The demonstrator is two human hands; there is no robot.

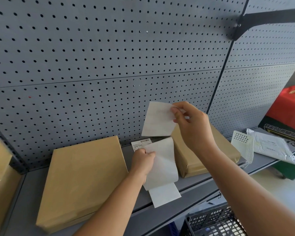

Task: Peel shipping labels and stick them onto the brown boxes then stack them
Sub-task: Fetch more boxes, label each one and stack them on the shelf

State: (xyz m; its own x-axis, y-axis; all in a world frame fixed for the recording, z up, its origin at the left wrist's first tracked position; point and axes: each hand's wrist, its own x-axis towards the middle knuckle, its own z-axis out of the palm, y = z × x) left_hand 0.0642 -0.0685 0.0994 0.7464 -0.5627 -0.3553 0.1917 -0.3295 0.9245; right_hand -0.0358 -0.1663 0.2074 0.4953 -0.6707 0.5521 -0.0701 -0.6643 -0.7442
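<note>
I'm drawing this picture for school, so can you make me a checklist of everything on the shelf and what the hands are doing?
Surface: grey metal shelf, pegboard wall behind.
Job's things: flat brown box at left; second brown box at right; printed label lying between them; backing strip.
Clutter: white perforated piece, grey mailer bag.
Grippers: right hand pinches peeled label; left hand grips the backing strip.
Cables: nothing seen.
Surroundings: black crate below, red-and-green box at right.
</note>
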